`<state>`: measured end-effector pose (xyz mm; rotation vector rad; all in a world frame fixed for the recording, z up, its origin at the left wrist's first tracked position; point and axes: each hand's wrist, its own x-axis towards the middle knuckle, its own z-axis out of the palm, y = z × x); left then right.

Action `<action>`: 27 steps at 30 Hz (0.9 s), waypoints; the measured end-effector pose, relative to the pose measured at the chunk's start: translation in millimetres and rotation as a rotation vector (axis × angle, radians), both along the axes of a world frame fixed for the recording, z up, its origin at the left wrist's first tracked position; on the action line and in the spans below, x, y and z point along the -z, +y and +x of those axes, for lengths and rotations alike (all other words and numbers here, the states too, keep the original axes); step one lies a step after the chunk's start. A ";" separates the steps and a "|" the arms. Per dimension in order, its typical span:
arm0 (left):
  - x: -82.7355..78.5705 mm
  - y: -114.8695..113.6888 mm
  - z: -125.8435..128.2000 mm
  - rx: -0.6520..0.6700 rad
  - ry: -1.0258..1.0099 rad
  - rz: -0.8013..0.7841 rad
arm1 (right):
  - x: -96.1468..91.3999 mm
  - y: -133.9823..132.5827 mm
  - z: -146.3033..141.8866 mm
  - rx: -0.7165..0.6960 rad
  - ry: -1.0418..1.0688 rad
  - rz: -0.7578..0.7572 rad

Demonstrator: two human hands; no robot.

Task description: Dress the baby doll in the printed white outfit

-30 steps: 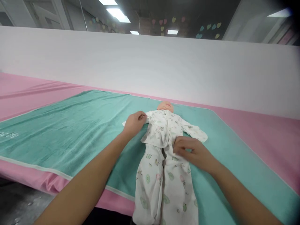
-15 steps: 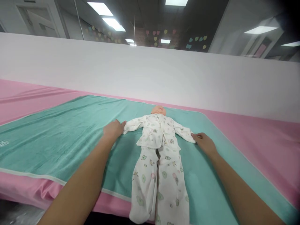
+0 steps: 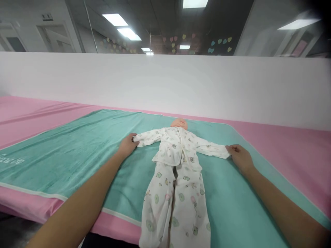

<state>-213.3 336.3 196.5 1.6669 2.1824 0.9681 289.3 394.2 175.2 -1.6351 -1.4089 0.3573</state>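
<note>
A baby doll (image 3: 180, 123) lies on its back on a green towel (image 3: 85, 151). It wears a white printed top (image 3: 170, 146) with long sleeves and white printed trousers (image 3: 157, 203). My left hand (image 3: 128, 144) is closed on the cuff of the sleeve on the left. Opposite, my right hand (image 3: 240, 156) pinches the end of the other sleeve. Both sleeves are stretched out sideways from the body. The trouser legs run toward me and past the lower edge of the picture.
Beneath the towel is a pink sheet (image 3: 281, 141) covering the table. A low white wall (image 3: 160, 82) stands behind it. Above the wall, glass (image 3: 165, 24) reflects ceiling lights and carries heart-shaped notes.
My right hand has moved outward to the right, drawing that sleeve straighter and longer. My left hand has turned slightly around its cuff. The view has tilted a little.
</note>
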 end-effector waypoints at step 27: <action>5.0 0.6 44.0 0.312 0.517 0.192 | -8.5 -33.4 -47.1 -0.248 -0.622 0.207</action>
